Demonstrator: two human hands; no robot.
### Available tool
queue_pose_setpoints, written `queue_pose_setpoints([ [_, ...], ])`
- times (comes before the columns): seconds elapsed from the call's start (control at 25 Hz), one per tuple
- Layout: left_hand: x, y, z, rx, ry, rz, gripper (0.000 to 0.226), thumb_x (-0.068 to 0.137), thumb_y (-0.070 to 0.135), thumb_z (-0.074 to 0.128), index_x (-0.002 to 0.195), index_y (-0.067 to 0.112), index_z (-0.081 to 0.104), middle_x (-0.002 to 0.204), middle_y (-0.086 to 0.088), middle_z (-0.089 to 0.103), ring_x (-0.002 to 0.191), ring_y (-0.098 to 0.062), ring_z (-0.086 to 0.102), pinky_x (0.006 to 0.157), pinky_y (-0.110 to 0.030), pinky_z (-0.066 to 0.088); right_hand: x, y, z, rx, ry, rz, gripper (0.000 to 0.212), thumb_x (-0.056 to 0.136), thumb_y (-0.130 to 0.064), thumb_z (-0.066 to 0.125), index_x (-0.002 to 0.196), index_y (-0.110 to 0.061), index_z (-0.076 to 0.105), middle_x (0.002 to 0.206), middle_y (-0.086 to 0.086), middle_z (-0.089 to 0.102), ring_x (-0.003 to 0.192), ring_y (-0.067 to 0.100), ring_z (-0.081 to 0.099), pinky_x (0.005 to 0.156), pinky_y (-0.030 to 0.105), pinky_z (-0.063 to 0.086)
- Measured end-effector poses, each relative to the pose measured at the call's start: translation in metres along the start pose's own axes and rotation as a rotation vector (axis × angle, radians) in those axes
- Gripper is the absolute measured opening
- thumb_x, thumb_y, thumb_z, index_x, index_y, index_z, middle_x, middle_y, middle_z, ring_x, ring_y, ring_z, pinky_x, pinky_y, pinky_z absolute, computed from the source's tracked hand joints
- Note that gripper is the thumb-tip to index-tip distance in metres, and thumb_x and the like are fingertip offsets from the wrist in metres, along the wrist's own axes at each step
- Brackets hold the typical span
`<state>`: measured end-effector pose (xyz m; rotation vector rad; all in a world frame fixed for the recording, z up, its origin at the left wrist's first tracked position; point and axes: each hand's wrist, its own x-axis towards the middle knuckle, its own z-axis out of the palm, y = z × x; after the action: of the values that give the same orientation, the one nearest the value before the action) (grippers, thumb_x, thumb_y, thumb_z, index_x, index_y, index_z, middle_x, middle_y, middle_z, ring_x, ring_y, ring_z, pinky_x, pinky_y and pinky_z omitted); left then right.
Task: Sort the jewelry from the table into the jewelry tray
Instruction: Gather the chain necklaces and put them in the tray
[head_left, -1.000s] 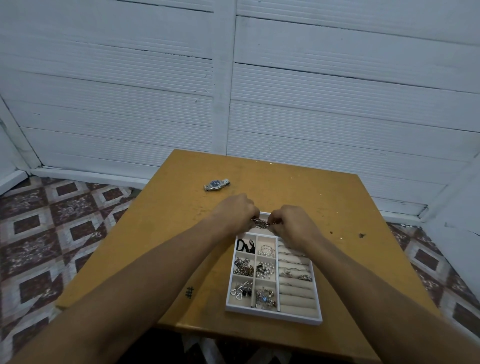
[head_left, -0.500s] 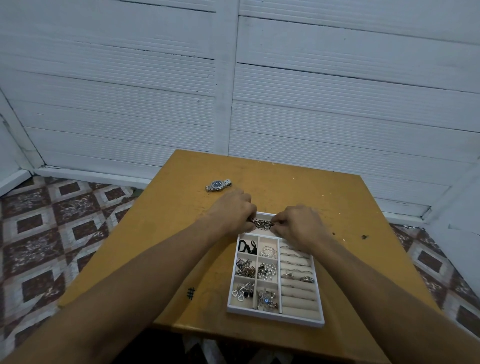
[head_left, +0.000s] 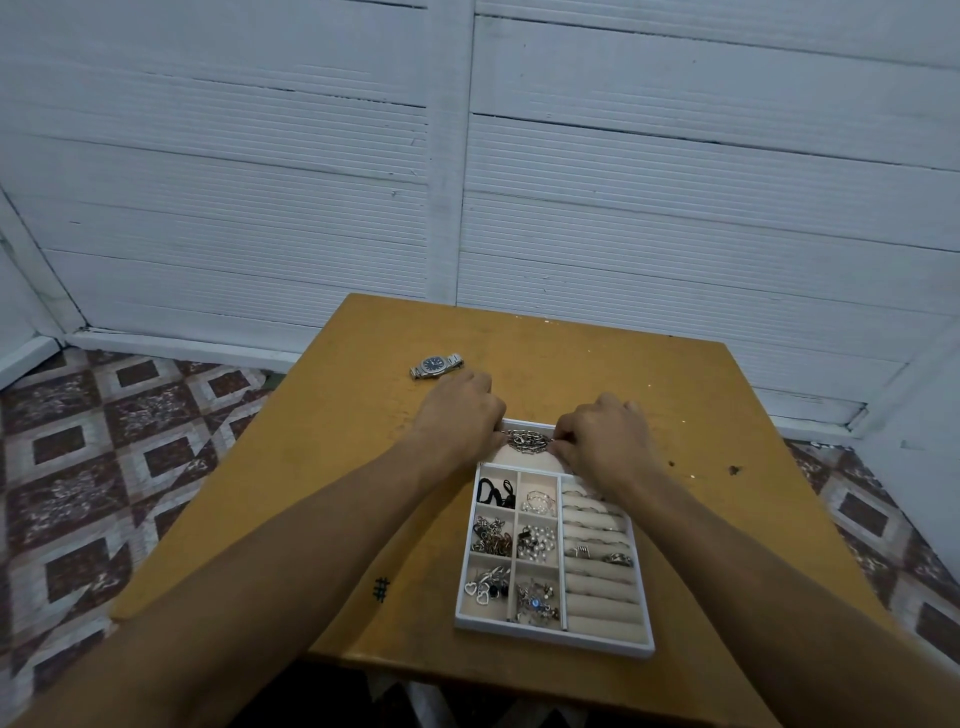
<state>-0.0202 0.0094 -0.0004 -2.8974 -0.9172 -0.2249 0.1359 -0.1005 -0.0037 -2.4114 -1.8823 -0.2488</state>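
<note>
Jewelry tray (head_left: 550, 638): white and divided, on the table (head_left: 322, 493) near its front edge, right of middle. The small compartments hold tangled pieces, and the ring rolls on the right carry a few rings.
Chain (head_left: 527, 441): silver links stretched between both hands over the wide far compartment. I cannot tell whether it touches the lining. It is probably held taut so that it lies straight rather than bunching.
Left hand (head_left: 460, 415): fingers curled, pinching the chain's left end by the tray's far left corner.
Right hand (head_left: 602, 436): fingers curled, pinching the right end, with the wrist over the ring rolls.
Watch (head_left: 435, 365): on the table just beyond the left hand, the one piece seen outside the tray.
Edges: the tray's front rim lies close to the table's front edge, so dragging it nearer could tip it.
Open room: table surface stretches left, right and beyond the tray, which should give a short, free reach to the watch.
</note>
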Motion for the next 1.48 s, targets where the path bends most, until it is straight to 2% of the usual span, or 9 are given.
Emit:
queue_pose_setpoints([
  [0.2,0.0,0.006,0.003,-0.071,0.051,0.017,0.025,0.083,0.035,0.059,0.102,0.019,0.063,0.103,-0.004,0.053,0.102,-0.022,0.048,0.084,-0.032,0.036,-0.002,0.001,0.001,0.058,0.042,-0.002,0.021,0.089,-0.046,0.054,0.097,-0.031,0.067,0.097,-0.01,0.067,0.094,0.015,0.046,0.079,0.034,0.027],
  [0.36,-0.001,0.011,0.009,-0.153,0.02,0.016,0.029,0.081,0.042,0.06,0.103,0.023,0.063,0.106,-0.001,0.052,0.102,-0.019,0.046,0.087,-0.033,0.037,-0.001,0.0,0.002,0.05,0.014,-0.002,0.029,0.088,-0.056,0.053,0.099,-0.033,0.067,0.097,-0.011,0.065,0.095,0.015,0.047,0.084,0.036,0.031],
  [0.52,0.0,0.008,0.009,-0.192,0.017,-0.024,0.027,0.083,0.049,0.063,0.096,0.025,0.064,0.104,0.001,0.052,0.101,-0.017,0.046,0.086,-0.034,0.038,0.001,0.0,0.001,0.018,0.015,-0.003,0.029,0.091,-0.053,0.05,0.095,-0.031,0.069,0.095,-0.01,0.066,0.093,0.015,0.046,0.081,0.036,0.029],
  [0.72,-0.001,0.0,0.009,-0.187,0.033,-0.049,0.025,0.084,0.047,0.064,0.092,0.024,0.067,0.103,0.002,0.054,0.101,-0.016,0.048,0.084,-0.033,0.04,-0.002,0.01,0.003,0.045,0.026,0.017,0.025,0.092,-0.047,0.051,0.092,-0.029,0.068,0.095,-0.008,0.067,0.094,0.017,0.048,0.081,0.035,0.028],
  [0.92,0.001,0.007,0.004,-0.189,0.057,-0.035,0.02,0.083,0.039,0.063,0.095,0.024,0.067,0.103,0.001,0.055,0.103,-0.018,0.049,0.087,-0.034,0.04,0.0,0.009,0.002,0.046,0.034,0.021,0.025,0.088,-0.051,0.055,0.092,-0.03,0.067,0.094,-0.009,0.068,0.095,0.017,0.049,0.082,0.037,0.031],
  [1.16,0.009,0.019,0.006,-0.185,-0.036,-0.024,0.037,0.076,0.057,0.065,0.094,0.025,0.065,0.111,0.003,0.051,0.108,-0.016,0.045,0.097,-0.04,0.029,0.001,-0.005,0.002,0.052,0.03,0.0,0.026,0.087,-0.054,0.056,0.093,-0.031,0.065,0.094,-0.01,0.065,0.088,0.013,0.042,0.08,0.034,0.027],
  [1.32,0.009,0.016,0.009,-0.213,-0.029,-0.033,0.021,0.083,0.043,0.065,0.094,0.024,0.065,0.113,0.002,0.052,0.112,-0.019,0.046,0.096,-0.041,0.029,0.003,-0.004,0.004,0.062,0.02,0.008,0.025,0.089,-0.053,0.054,0.092,-0.031,0.067,0.096,-0.01,0.066,0.094,0.016,0.047,0.082,0.036,0.03],
  [1.48,0.007,0.008,0.004,-0.2,-0.041,-0.047,0.019,0.084,0.042,0.065,0.096,0.027,0.066,0.112,0.002,0.054,0.112,-0.018,0.046,0.095,-0.04,0.029,0.002,0.003,0.0,0.086,-0.025,-0.019,0.022,0.093,-0.044,0.052,0.104,-0.034,0.068,0.104,-0.011,0.066,0.099,0.016,0.045,0.079,0.035,0.025],
])
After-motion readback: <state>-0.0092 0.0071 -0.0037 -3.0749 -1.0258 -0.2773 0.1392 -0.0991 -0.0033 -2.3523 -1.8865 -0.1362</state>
